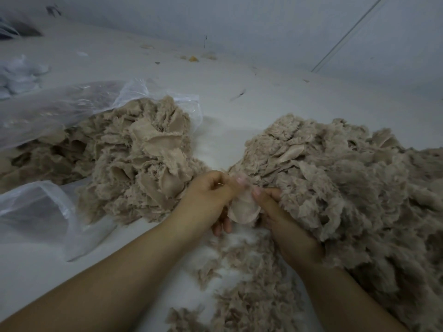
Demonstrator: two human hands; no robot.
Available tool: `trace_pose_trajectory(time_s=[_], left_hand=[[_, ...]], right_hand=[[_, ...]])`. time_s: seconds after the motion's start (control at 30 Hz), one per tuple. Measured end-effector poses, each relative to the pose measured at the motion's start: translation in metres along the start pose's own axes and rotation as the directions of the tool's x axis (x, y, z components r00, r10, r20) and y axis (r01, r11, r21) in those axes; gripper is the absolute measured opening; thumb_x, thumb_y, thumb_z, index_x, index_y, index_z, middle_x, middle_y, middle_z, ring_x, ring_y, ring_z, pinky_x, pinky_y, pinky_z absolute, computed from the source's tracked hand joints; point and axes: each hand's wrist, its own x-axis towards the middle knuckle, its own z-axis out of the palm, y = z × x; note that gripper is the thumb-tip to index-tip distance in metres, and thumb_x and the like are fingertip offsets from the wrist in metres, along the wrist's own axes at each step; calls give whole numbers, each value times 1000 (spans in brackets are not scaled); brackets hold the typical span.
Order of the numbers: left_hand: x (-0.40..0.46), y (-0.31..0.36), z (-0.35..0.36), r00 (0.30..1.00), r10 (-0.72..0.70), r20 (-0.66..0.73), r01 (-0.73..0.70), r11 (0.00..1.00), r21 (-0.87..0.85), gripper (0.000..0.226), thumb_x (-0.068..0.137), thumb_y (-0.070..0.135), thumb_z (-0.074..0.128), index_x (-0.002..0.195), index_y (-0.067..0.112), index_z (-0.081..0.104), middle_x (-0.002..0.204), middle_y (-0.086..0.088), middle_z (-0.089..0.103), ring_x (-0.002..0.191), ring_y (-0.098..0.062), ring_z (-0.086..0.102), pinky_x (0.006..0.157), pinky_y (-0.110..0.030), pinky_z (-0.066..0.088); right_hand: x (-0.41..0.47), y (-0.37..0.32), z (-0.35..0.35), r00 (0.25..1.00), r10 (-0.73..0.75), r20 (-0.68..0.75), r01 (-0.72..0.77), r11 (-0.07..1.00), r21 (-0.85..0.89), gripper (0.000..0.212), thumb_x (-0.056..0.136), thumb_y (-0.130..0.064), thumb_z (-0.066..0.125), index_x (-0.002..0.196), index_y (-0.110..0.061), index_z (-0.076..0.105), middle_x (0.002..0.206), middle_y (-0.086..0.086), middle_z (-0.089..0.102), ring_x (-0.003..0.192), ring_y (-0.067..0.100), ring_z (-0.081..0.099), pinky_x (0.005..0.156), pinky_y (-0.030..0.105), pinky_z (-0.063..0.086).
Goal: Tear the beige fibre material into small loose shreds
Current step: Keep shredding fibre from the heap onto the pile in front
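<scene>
Beige fibre piece (243,208), pinched between both hands: left hand (208,197) and right hand (275,212) each grip an edge. Left of it lies the untorn heap (134,161) by a plastic bag (60,109); right, shredded fluff (359,188). Best pulled apart with fingertips close together.

Clear plastic bags (43,212) lie left of the fingers; white scraps (19,75) and yellowish bits (193,59) are scattered well beyond on the pale surface (239,92).
</scene>
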Motion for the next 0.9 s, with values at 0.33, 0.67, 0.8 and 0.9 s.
trace_pose_trajectory(time_s=[0.33,0.67,0.8,0.9], left_hand=[[1,-3,9,966,58,-253,-73,996,-53,33,89,4,60,57,0,56,48,-6,44,41,-16,39,39,-20,32],[-10,-6,-1,981,179,-78,-166,975,148,15,85,21,74,85,14,61,55,-12,62,38,-26,55,36,-27,39],[-21,0,1,866,500,3,-457,790,408,16,86,6,68,83,21,62,63,0,59,49,-16,54,46,-30,45],[-13,16,-16,738,674,-43,-498,586,639,11,87,8,59,84,15,66,64,11,52,56,-5,49,54,-21,41]], right_hand=[[1,5,-2,996,-25,85,23,999,23,34,88,-35,54,101,-8,71,103,15,72,101,32,68,90,40,56],[-1,3,-1,995,78,64,-88,979,181,25,97,-29,48,97,-11,66,104,11,72,103,22,68,97,38,52],[-2,-7,5,994,93,61,-102,979,176,24,103,-21,38,98,-14,61,103,9,68,94,11,67,88,24,53],[-3,-19,9,997,80,5,-80,997,11,35,105,-21,31,85,-13,58,67,7,41,54,12,39,49,18,31]])
